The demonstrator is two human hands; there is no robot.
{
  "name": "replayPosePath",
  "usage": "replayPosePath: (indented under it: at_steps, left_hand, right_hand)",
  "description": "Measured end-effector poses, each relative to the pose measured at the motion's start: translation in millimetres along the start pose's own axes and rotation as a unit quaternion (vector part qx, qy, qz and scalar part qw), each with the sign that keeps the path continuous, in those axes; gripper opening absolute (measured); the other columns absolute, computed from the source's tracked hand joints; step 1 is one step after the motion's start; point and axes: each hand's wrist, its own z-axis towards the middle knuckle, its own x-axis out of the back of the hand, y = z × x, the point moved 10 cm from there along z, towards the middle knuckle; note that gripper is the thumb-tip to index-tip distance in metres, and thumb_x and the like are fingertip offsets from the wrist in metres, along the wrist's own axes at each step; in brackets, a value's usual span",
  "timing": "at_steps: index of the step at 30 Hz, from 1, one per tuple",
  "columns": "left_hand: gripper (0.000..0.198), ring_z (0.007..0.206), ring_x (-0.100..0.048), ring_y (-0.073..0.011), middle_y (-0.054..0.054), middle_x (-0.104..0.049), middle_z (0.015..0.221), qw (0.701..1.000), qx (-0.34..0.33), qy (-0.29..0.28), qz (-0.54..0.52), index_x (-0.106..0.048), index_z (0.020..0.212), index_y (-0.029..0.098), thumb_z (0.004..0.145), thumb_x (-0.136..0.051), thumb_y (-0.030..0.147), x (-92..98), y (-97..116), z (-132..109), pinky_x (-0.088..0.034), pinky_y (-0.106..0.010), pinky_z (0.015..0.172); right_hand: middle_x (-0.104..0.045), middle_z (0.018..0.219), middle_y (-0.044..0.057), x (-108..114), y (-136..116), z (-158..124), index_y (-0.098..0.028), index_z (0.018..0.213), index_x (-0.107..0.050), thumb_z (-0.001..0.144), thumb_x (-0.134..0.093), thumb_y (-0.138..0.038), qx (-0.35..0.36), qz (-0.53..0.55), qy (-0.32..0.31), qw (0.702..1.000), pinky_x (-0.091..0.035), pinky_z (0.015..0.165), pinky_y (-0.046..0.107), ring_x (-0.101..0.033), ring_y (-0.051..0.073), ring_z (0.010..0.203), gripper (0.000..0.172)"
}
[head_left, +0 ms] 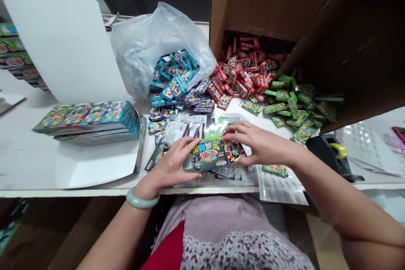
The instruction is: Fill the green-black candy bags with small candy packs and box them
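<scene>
Step in hand, as judged: handling the green-black candy packet [210, 158], at six o'clock from the purple candy boxes [200, 104]. Left hand [172, 162] pinches its left end; right hand [257, 143] has fingers wide, contact unclear. Next move likely calls for steadying both ends.

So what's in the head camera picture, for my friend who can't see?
A person's left hand and right hand frame a rectangular green-and-black printed packet over a white table. Beyond lie small blue, purple, red and green boxes, some inside a brown cardboard carton.
</scene>
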Motion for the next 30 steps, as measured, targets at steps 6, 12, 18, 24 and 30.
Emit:
replayPosePath:
  at_steps: [6,12,18,24,30]
  left_hand:
    - [0.092,0.126,-0.042,-0.0303,-0.011,-0.038,0.134,0.999,0.020,0.003,-0.025,-0.024,0.146,0.028,0.071,-0.076,0.040,5.6,-7,-2,-0.040,-0.048,0.106]
    - [0.095,0.124,-0.043,-0.0302,-0.011,-0.039,0.132,0.999,0.014,0.021,-0.024,-0.024,0.146,0.027,0.069,-0.077,0.044,6.9,-3,-1,-0.040,-0.049,0.105]
    - [0.096,0.122,-0.044,-0.0321,-0.014,-0.041,0.131,0.999,-0.011,0.040,-0.011,-0.025,0.147,0.024,0.069,-0.077,0.045,-0.9,5,0,-0.041,-0.051,0.103]
    - [0.100,0.120,-0.044,-0.0333,-0.014,-0.041,0.130,0.996,0.028,0.086,0.023,-0.020,0.148,0.027,0.068,-0.079,0.037,9.4,-7,-8,-0.043,-0.054,0.100]
    - [0.099,0.123,-0.043,-0.0338,-0.014,-0.040,0.132,0.994,0.052,0.096,0.016,-0.021,0.148,0.028,0.068,-0.079,0.034,21.2,-22,-19,-0.041,-0.054,0.103]
  right_hand:
    - [-0.050,0.129,0.013,22,11,-6,-0.022,0.126,-0.054,0.076,-0.070,-0.031,-0.018,0.010,0.080,0.997,-0.041,0.100,0.048,-0.045,0.029,0.121,0.053]
    - [-0.050,0.127,0.014,16,-6,-6,-0.020,0.125,-0.051,0.076,-0.070,-0.030,-0.023,-0.013,0.071,0.997,-0.043,0.098,0.049,-0.045,0.031,0.119,0.054]
    - [-0.051,0.127,0.016,-9,-4,-1,-0.017,0.125,-0.047,0.073,-0.076,-0.037,-0.025,0.061,0.066,0.996,-0.043,0.101,0.046,-0.046,0.030,0.121,0.063]
    - [-0.061,0.120,0.013,-18,9,2,-0.023,0.132,-0.043,0.088,-0.059,-0.032,-0.122,0.158,0.203,0.959,-0.046,0.096,0.047,-0.057,0.026,0.111,0.048]
    - [-0.072,0.096,0.004,-25,42,47,-0.023,0.115,-0.061,0.091,-0.053,-0.035,-0.153,0.299,0.177,0.925,-0.052,0.079,0.035,-0.066,0.019,0.086,0.027]
